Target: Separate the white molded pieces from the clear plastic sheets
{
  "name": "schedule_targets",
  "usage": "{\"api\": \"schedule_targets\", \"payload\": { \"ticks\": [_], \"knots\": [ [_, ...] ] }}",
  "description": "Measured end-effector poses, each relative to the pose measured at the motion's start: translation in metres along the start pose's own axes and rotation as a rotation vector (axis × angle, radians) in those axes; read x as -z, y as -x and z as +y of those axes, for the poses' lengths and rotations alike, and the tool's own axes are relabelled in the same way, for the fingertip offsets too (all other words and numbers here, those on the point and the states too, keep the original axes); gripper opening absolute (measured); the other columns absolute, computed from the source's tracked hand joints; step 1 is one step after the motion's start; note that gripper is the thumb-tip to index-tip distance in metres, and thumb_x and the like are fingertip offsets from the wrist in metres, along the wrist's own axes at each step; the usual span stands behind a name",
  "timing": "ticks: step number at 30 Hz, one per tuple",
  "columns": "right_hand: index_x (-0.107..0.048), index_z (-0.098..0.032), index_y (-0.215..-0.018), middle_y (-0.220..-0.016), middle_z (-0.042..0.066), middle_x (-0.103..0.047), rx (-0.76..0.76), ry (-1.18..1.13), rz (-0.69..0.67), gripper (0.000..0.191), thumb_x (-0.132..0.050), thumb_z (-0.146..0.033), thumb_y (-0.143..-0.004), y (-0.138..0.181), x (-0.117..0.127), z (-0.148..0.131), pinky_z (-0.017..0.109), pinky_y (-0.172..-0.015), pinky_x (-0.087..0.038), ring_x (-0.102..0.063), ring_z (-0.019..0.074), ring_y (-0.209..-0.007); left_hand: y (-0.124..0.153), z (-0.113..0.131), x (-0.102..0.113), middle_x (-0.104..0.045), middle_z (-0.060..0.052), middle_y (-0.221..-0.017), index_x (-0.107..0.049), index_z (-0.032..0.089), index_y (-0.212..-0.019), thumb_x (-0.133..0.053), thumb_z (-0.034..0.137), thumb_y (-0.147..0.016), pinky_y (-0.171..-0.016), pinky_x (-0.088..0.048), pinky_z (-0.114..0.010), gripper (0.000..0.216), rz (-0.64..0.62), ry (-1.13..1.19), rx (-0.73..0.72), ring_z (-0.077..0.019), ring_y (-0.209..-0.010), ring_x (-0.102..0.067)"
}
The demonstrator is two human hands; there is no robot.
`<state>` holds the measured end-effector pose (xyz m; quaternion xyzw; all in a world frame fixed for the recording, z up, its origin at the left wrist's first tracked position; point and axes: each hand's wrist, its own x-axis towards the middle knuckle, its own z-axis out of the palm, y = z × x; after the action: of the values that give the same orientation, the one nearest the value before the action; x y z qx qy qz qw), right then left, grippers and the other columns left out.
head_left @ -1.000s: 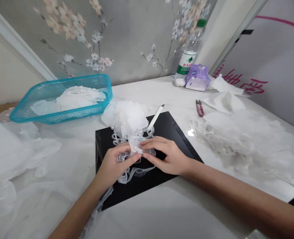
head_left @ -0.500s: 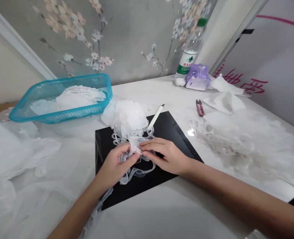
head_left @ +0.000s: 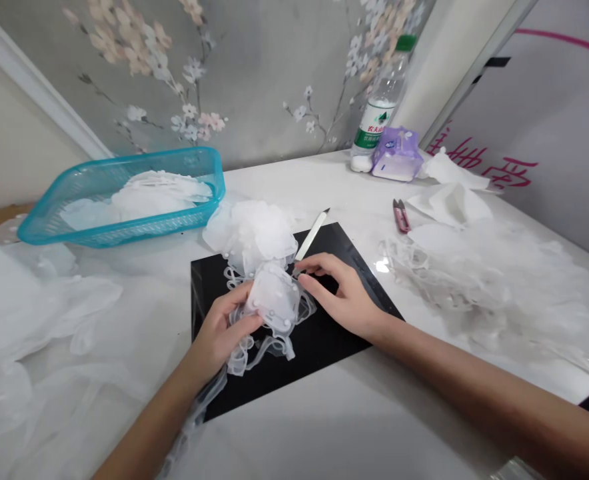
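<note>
My left hand (head_left: 229, 327) pinches a translucent white fabric piece (head_left: 274, 297) with a rounded outline and small white dots, thumb on top and fingers beneath. Just to its right is my right hand (head_left: 344, 293), its thumb and fingertips close together around a small pale bit I cannot make out. Under the hands, curled sheer strips (head_left: 262, 353) lie on a black board (head_left: 319, 353). A pile of similar rounded white pieces (head_left: 252, 230) rests at the board's back edge. Beside that pile, a pale pen-like tool (head_left: 313, 233) with a dark tip lies slanted.
A blue plastic basket (head_left: 124, 233) holding white pieces stands back left. Loose sheer fabric (head_left: 24, 313) covers the left side. Pink thread snips (head_left: 401, 217) lie near a heap of scraps (head_left: 499, 287) on the right. A bottle (head_left: 377, 113) and purple tissue pack (head_left: 398, 153) stand behind.
The fabric piece now lies flatter and faces up in my left hand. My right hand has come off it and moved slightly up and right.
</note>
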<state>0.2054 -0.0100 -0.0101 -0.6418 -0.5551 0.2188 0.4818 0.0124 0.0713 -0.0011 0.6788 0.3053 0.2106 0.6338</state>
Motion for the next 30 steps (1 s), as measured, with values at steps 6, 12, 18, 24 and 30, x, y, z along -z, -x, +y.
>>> {"api": "schedule_targets", "payload": {
  "ticks": [6, 12, 18, 24, 30],
  "knots": [
    [-0.059, -0.019, -0.087, -0.084, 0.002, -0.062, -0.105, -0.241, -0.330, 0.015, -0.061, -0.032, -0.079, -0.005, 0.007, -0.008, 0.028, -0.068, -0.044, -0.053, 0.0115, -0.070, -0.003, -0.002, -0.003, -0.069, -0.003, -0.089, -0.063, 0.016, -0.106, -0.058, 0.024, -0.068, -0.067, -0.044, -0.023, 0.039, 0.197, 0.297, 0.124, -0.0202, -0.082, -0.061],
    [-0.054, -0.021, -0.098, -0.091, 0.002, -0.059, 0.081, -0.107, -0.289, 0.027, -0.065, -0.029, -0.076, 0.002, 0.001, -0.003, 0.023, -0.058, -0.045, -0.050, 0.0085, -0.062, -0.005, 0.001, -0.007, -0.069, -0.002, -0.083, -0.061, 0.016, -0.107, -0.057, 0.027, -0.068, -0.064, -0.046, -0.023, 0.040, 0.236, 0.296, 0.153, -0.0184, -0.071, -0.062],
    [-0.058, -0.021, -0.097, -0.083, 0.005, -0.061, 0.694, 0.322, 0.044, 0.019, -0.052, -0.011, -0.082, 0.013, 0.001, -0.003, 0.022, -0.057, -0.048, -0.059, 0.0119, -0.070, -0.002, -0.006, -0.002, -0.063, 0.001, -0.074, -0.063, 0.018, -0.088, -0.054, 0.022, -0.072, -0.063, -0.044, -0.021, 0.018, 0.164, 0.204, 0.146, -0.0152, -0.071, -0.057],
    [-0.060, -0.022, -0.080, -0.058, -0.001, -0.049, 0.764, 0.376, 0.375, 0.018, -0.058, -0.005, -0.076, 0.016, 0.006, -0.015, 0.021, -0.040, -0.038, -0.044, 0.0083, -0.046, -0.001, -0.003, -0.002, -0.060, 0.000, -0.074, -0.064, 0.018, -0.080, -0.056, 0.023, -0.073, -0.068, -0.043, -0.022, 0.011, 0.076, 0.116, 0.127, -0.0146, -0.072, -0.054],
    [-0.055, -0.024, -0.070, -0.048, -0.004, -0.044, 0.799, 0.362, 0.311, 0.023, -0.050, -0.003, -0.078, 0.016, 0.003, -0.008, 0.022, -0.038, -0.030, -0.037, 0.0080, -0.042, 0.000, -0.004, 0.000, -0.060, 0.000, -0.070, -0.066, 0.016, -0.081, -0.058, 0.024, -0.070, -0.065, -0.042, -0.022, 0.016, 0.051, 0.153, 0.110, -0.0146, -0.069, -0.053]
  ]
}}
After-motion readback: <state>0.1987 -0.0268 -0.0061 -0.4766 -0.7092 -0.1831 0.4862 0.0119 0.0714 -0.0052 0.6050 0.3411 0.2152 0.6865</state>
